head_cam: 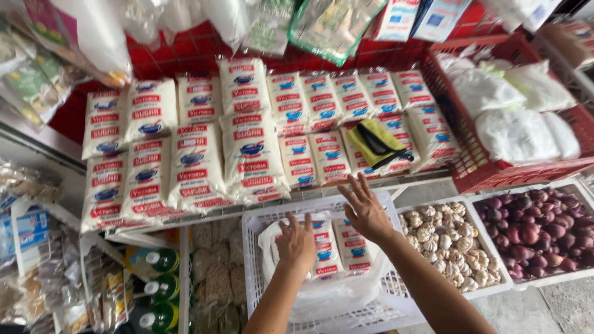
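My left hand (296, 245) rests palm down on small white sugar packets (350, 247) with red and blue labels, which lie inside a clear plastic bag in a white plastic crate (260, 226). My right hand (365, 210) hovers with fingers spread over the crate's far rim, just below the shelf of stacked sugar bags (250, 148). Neither hand grips anything. A yellow cloth with a black strap (377, 143) lies on the small packets on the shelf.
A red basket (476, 173) at the right holds white powder bags. White trays hold garlic (447, 244) and red onions (539, 232). Green bottles (154, 284) and packaged goods stand at the lower left. Bagged goods hang along the top.
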